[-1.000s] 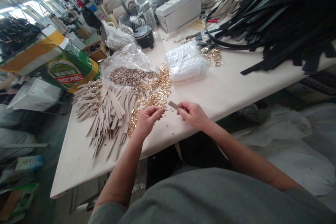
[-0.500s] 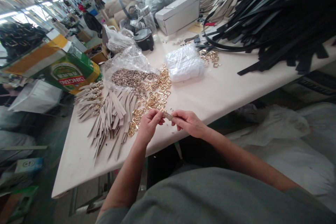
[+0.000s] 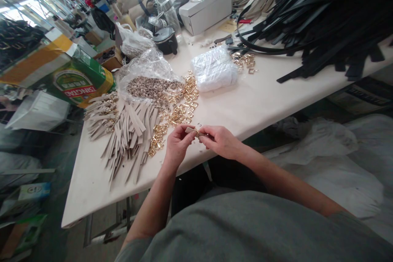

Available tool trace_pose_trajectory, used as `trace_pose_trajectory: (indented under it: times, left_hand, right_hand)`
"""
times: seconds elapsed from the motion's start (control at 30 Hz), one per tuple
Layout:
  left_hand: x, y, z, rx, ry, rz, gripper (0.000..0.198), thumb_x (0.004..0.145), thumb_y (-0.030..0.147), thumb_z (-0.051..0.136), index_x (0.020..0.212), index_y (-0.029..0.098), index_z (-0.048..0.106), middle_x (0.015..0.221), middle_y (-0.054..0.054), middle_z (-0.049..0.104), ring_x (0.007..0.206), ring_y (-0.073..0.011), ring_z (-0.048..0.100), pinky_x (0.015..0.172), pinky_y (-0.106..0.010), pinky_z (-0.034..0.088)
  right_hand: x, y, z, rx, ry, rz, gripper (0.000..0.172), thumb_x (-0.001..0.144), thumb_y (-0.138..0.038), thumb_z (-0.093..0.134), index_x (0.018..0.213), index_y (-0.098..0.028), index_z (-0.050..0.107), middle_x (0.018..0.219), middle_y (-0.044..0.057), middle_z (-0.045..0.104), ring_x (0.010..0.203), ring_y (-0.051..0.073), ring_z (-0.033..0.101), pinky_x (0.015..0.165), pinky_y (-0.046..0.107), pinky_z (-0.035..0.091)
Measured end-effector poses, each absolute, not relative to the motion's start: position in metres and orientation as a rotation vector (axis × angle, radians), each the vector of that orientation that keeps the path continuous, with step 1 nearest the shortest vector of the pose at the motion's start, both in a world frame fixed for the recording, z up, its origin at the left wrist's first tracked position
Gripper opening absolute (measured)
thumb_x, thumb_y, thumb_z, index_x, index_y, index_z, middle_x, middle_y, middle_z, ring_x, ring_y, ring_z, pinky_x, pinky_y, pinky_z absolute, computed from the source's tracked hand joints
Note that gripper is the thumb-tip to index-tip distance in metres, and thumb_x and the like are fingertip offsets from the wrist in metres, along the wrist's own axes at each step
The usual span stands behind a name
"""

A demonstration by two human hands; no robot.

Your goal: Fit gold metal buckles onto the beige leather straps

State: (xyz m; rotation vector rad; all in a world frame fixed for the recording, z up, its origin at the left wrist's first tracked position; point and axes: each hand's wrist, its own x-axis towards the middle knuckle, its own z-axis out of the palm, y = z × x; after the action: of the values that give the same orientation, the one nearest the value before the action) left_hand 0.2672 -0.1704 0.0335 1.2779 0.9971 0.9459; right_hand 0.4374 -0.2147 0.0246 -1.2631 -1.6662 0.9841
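Note:
Near the table's front edge, my left hand [image 3: 179, 143] pinches a short beige strap [image 3: 190, 130] whose end sticks up between its fingers. My right hand [image 3: 219, 141] is closed on the same strap from the other side, the fingertips of both hands almost touching. A bit of gold metal shows between them, mostly hidden by the fingers. Just left of my hands lie loose gold buckles [image 3: 176, 115]. Beyond these, small beige loops [image 3: 144, 89] spill from a clear plastic bag [image 3: 147, 65]. Many beige straps [image 3: 129, 131] are heaped at the left.
A plastic-wrapped white bundle [image 3: 214, 69] lies mid-table [image 3: 254, 102]. Behind it stand a white box [image 3: 207, 8] and a dark lidded pot [image 3: 166, 41]. Black straps [image 3: 307, 20] cover the back right. A green carton [image 3: 80, 77] stands beyond the left edge.
My hands have come closer together. The strap's end now points up out of my left fingers, where the strap earlier spanned the gap between both hands. The view has shifted slightly.

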Motion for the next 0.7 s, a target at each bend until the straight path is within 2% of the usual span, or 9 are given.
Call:
trace_pose_trajectory:
  times: [0.17, 0.3, 0.47, 0.7]
  left_hand:
    - [0.2675, -0.1681, 0.0312, 0.980, 0.924, 0.869, 0.029, 0.065, 0.030, 0.086, 0.081, 0.017, 0.066, 0.062, 0.006, 0.056, 0.051, -0.0041, 0.048, 0.049, -0.015, 0.040]
    - [0.2675, -0.1673, 0.0304, 0.709, 0.868, 0.780, 0.037, 0.058, 0.027, 0.090, 0.081, 0.016, 0.064, 0.068, 0.005, 0.058, 0.052, -0.0012, 0.048, 0.049, -0.010, 0.041]
    - [0.2645, -0.1682, 0.0292, 0.636, 0.817, 0.718, 0.037, 0.059, 0.024, 0.090, 0.080, 0.015, 0.062, 0.067, 0.006, 0.057, 0.051, 0.0003, 0.048, 0.047, -0.007, 0.041]
    - [0.2657, -0.1736, 0.0261, 0.768, 0.813, 0.775, 0.036, 0.062, 0.028, 0.089, 0.077, 0.017, 0.058, 0.066, 0.006, 0.057, 0.054, -0.0032, 0.051, 0.052, -0.013, 0.043]
  right_hand:
    - [0.4400, -0.2158, 0.0268, -1.271, -1.792, 0.880, 0.016, 0.092, -0.022, 0.058, 0.077, -0.017, 0.061, 0.064, -0.003, 0.056, 0.060, 0.011, 0.047, 0.060, 0.024, 0.032]
    - [0.4384, -0.2168, 0.0269, -1.173, -1.815, 0.858, 0.016, 0.093, -0.021, 0.057, 0.076, -0.018, 0.057, 0.064, -0.004, 0.052, 0.061, 0.011, 0.046, 0.061, 0.023, 0.032]
    - [0.4363, -0.2215, 0.0316, -1.239, -1.932, 0.622, 0.017, 0.087, -0.012, 0.056, 0.072, -0.019, 0.052, 0.067, -0.003, 0.053, 0.060, 0.011, 0.042, 0.061, 0.025, 0.028]
    - [0.4346, -0.2215, 0.0274, -1.274, -1.970, 0.560, 0.027, 0.096, -0.027, 0.056, 0.070, -0.019, 0.054, 0.067, -0.001, 0.057, 0.063, 0.012, 0.045, 0.061, 0.025, 0.028]
